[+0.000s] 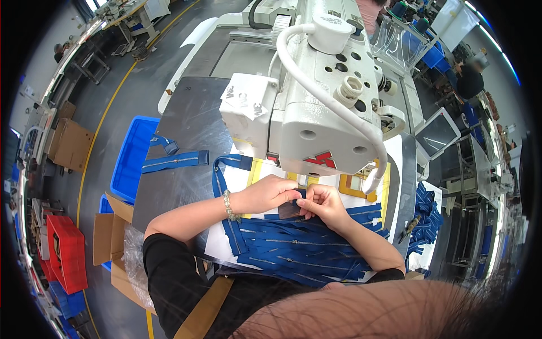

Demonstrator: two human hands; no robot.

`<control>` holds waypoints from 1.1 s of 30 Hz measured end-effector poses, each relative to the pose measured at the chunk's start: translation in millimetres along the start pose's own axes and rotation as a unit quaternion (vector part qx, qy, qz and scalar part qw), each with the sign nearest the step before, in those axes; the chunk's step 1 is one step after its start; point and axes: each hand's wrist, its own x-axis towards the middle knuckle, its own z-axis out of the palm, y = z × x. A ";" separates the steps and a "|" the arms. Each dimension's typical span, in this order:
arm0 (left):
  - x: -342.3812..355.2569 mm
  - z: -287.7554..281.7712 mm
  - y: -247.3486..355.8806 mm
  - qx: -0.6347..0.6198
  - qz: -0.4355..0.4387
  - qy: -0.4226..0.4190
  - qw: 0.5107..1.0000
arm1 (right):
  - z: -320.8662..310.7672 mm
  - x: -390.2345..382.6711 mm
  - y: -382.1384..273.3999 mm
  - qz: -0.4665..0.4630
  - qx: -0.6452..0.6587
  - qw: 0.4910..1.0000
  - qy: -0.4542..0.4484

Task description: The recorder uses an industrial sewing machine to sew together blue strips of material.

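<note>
Both hands come together beneath the machine head: the left hand (268, 195) and the right hand (323, 204), each closed, pinch one small dark piece (301, 194) between thumbs and fingers, probably a zipper end, though the fingertips cover most of it. Clock directions run from there. At 6 o'clock blue zippers (299, 247), too overlapped to count, spread over the grey metal table (192, 118); two strips (175, 162) lie at 10, and one tangled heap (423, 217) sits at 3. One white sewing machine (333, 121) fills 12 o'clock, one monitor (437, 134) stands at 2. Two blue bins (132, 161) sit at 9, one red crate (68, 254) towards 8. Across the grey floor (127, 107) at 10 runs a yellow line (134, 64). At least three other people (470, 82) show, at 10, 1 and 2.
</note>
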 end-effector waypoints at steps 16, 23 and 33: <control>1.8 0.4 1.8 0.024 0.033 0.036 0.999 | -3.4 2.9 -7.3 0.042 -0.058 0.997 0.008; 3.5 1.1 -1.6 0.033 0.047 0.023 0.998 | -15.1 6.0 -10.0 0.000 -0.132 0.991 -0.015; -2.1 -1.6 -10.0 0.367 0.175 0.114 0.906 | -20.5 19.4 -11.9 0.049 -0.019 0.994 0.096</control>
